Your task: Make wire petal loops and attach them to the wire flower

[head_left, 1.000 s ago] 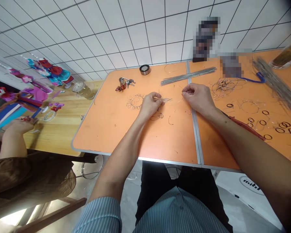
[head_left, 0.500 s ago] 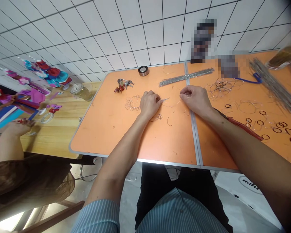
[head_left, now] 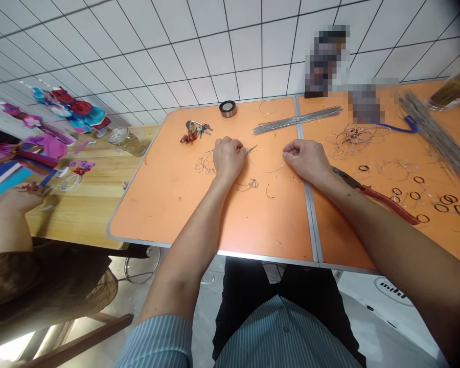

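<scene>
My left hand point(head_left: 229, 157) is closed over the orange table, its fingertips pinching a thin grey metal piece point(head_left: 251, 149) that sticks out to the right. A looped wire piece point(head_left: 204, 163) lies partly behind that hand. My right hand point(head_left: 303, 159) is closed in a pinch, with a fine curved wire point(head_left: 276, 170) running from its fingertips towards the left. Between and below the hands lie a small tangle of wire point(head_left: 253, 184) and a short bent wire point(head_left: 269, 191). Pliers with red handles point(head_left: 387, 199) rest beside my right forearm, partly covered by it.
Behind my hands are a roll of tape point(head_left: 227, 109), keys point(head_left: 199, 129) and a bundle of straight wires point(head_left: 297, 120). Coiled wire point(head_left: 352, 135) and several dark rings point(head_left: 440, 208) lie right. A co-worker's hand point(head_left: 19, 198) is at the wooden table point(head_left: 80, 220) on the left.
My left hand has moved a little left, away from my right hand, with the grey metal piece. The gap between the hands is wider, and more of the curved wire shows.
</scene>
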{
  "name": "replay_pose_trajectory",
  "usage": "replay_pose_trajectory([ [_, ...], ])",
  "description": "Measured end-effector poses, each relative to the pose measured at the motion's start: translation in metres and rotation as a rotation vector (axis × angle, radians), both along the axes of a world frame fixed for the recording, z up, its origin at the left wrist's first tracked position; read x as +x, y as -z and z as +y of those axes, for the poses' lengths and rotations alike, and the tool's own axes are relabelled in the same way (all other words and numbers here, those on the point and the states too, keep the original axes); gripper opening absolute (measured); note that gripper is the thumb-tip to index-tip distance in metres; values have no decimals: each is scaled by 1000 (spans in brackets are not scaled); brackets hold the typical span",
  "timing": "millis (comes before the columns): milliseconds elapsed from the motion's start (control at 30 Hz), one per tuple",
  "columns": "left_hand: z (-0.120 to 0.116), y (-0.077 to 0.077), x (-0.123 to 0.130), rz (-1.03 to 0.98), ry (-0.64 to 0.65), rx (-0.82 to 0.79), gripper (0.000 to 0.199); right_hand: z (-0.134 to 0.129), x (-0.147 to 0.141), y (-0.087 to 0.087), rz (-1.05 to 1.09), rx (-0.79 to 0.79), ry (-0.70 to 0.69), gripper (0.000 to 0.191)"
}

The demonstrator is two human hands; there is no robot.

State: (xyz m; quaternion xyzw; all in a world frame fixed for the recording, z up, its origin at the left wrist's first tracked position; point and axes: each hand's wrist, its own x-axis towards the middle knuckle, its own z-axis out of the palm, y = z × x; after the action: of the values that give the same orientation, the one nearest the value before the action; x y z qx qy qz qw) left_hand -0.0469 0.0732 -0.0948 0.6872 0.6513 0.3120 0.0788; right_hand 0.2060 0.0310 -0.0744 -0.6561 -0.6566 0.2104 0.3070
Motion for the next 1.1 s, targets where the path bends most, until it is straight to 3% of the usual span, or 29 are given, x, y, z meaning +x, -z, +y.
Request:
replay_pose_trajectory([
  [167,-11,-19,-11,-85,-51,-2,14,-1,-4,-1,-7,-30,15,21],
  [433,-49,-42,-20,-117,46,-166,13,1,-3,3,35,-15,30,24],
  [700,-93,-25,-22,14,190,-157,19,8,-4,5,75,-1,65,24],
  [967,-106,-18,-16,57,253,-226,2,7,-7,2,73,-7,65,21],
  [1100,-108,-15,-13,42,279,-203,11,1,-7,-3,21,-8,89,25],
])
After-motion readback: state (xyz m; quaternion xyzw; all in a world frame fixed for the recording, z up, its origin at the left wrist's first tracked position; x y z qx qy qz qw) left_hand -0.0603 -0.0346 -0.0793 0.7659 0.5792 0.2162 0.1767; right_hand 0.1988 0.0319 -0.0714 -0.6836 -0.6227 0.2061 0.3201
